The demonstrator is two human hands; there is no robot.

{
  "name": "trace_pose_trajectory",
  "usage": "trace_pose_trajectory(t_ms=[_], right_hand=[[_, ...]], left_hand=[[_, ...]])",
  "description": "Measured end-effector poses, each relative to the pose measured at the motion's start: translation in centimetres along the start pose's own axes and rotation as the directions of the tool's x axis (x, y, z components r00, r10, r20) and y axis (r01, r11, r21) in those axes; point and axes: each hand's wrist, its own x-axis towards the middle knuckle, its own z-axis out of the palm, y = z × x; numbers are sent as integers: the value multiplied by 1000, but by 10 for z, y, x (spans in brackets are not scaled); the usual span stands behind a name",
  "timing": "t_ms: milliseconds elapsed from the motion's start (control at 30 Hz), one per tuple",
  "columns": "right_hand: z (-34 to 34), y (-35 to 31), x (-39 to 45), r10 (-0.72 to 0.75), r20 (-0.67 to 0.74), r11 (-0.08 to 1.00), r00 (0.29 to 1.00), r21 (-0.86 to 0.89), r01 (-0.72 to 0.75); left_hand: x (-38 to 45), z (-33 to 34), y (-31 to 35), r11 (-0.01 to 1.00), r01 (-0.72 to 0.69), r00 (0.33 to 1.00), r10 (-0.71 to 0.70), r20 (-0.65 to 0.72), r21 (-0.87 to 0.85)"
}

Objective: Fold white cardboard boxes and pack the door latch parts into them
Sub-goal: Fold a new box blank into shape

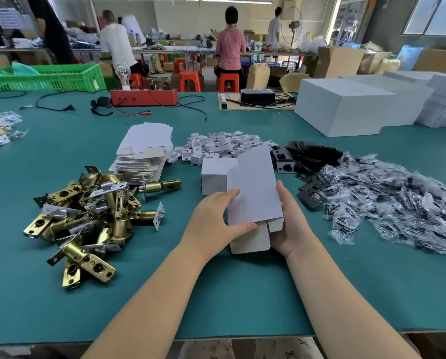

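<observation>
Head cam: both hands [253,216] grip white box blank [255,187]; right fingers hidden behind it.

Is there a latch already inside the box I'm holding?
No, the white box blank held by the left hand and right hand is unfolded; the brass latches lie piled on the table.

Two bare forearms reach in from six o'clock toward the centre of the view, converging near twelve. The left hand [216,216], palm down, has its thumb curled at four o'clock and fingers extended toward one o'clock, pinching a white box [255,193]. The right hand [291,221] cups the box from three o'clock, palm facing left, fingers behind it.
</observation>
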Motion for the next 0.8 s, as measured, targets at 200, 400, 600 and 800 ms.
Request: trace_pose_trajectory(t_ms=[200,400,600,800], right_hand=[[6,2,-2,41,83,999,996,-31,-38],[14,5,-4,23,100,996,995,-88,-14],[15,6,-5,-10,92,979,996,-202,28],[4,3,-7,-21,176,996,984,-80,36]], left_hand=[[-6,4,16,947,-227,974,217,68,229],[-2,20,15,962,2,1000,-7,17,274],[-1,17,11,986,163,985,-162,-60,15],[-4,19,14,991,84,990,-95,-104,-108]])
